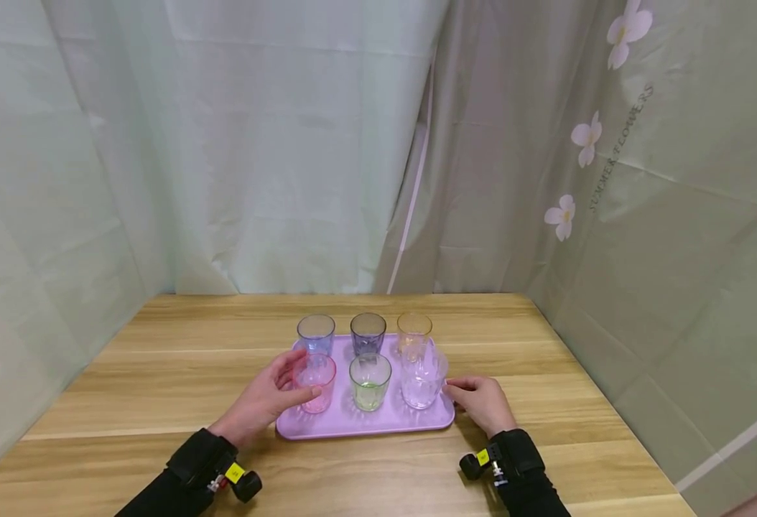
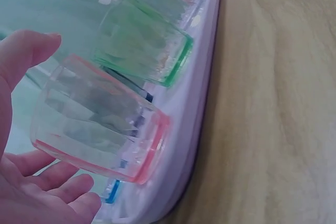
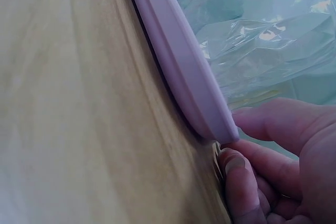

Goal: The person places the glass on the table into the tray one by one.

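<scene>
A pink-tinted glass (image 1: 314,388) stands at the front left of a purple tray (image 1: 353,425). My left hand (image 1: 265,395) is spread around this glass, the thumb raised apart from it in the left wrist view and the fingers (image 2: 68,184) close by its side. At the tray's right end my right hand (image 1: 482,402) pinches the rim, with its thumb (image 3: 273,124) on top and fingers curled beneath. Closest to that hand is a clear glass (image 1: 422,384). A green-tinted glass (image 1: 370,388) stands between the clear and pink ones.
Along the tray's back row stand a blue glass (image 1: 316,334), a dark grey glass (image 1: 368,334) and an amber-rimmed glass (image 1: 414,330). The tray lies on a wooden table (image 1: 191,359). Pale green curtains (image 1: 288,143) enclose the table's back and sides.
</scene>
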### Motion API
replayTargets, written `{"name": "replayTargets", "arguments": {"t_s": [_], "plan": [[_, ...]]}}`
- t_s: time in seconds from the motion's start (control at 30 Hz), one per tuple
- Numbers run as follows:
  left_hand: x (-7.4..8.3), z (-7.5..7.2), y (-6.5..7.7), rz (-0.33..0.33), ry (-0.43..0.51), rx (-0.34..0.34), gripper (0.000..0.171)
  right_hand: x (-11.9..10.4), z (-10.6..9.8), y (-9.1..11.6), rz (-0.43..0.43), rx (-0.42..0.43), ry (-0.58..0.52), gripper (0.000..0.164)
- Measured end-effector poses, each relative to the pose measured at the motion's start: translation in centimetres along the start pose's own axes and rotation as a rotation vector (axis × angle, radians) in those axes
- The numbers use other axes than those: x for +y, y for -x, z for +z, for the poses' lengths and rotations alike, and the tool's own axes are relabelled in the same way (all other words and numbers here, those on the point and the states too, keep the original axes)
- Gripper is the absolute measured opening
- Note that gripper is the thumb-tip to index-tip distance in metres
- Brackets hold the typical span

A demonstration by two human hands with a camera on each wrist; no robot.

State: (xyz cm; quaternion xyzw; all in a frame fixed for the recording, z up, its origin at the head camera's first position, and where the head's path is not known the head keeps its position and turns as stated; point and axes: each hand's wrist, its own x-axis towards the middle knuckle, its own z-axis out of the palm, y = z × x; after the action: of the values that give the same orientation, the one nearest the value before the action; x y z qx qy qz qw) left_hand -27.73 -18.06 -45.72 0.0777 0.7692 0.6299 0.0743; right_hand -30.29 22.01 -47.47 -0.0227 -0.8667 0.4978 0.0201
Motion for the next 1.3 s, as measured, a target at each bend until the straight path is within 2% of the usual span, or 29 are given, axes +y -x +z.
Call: {"name": "replayTargets", "arguments": {"t_s": [0.3,0.43,0.57,0.7,0.9,1.17,1.3], "plan": [[1.2,-0.4,-0.3,0.05,-0.009,0.03,0.095,0.4,0.2,-0.6,0.007,0.005,-0.004,0.027],[1.9,-0.5,-0.3,0.051,-0.011,0.051,0.091,0.5,0.4,-0.8,0.011,0.007,-0.01,0.026],[2.7,-0.5,-0.3,0.043,-0.037,0.102,0.086,0.7,0.3,-0.9,0.004,0.002,-0.008,0.028],[3.5,-0.3,-0.6,0.058,-0.077,0.153,0.082,1.0,-0.2,-1.1,0.025,0.005,-0.02,0.029],[4.7,0.3,-1.1,0.108,-0.084,0.167,0.077,1.1,-1.0,-1.7,0.078,0.004,-0.094,0.035],[5.6,0.9,-1.0,0.089,-0.147,0.178,0.076,0.7,-2.3,-1.6,0.096,0.016,-0.172,0.04],[6.4,0.8,-1.2,0.064,-0.21,0.207,0.078,-0.2,-2.8,-1.7,0.056,0.043,-0.172,0.044]]}}
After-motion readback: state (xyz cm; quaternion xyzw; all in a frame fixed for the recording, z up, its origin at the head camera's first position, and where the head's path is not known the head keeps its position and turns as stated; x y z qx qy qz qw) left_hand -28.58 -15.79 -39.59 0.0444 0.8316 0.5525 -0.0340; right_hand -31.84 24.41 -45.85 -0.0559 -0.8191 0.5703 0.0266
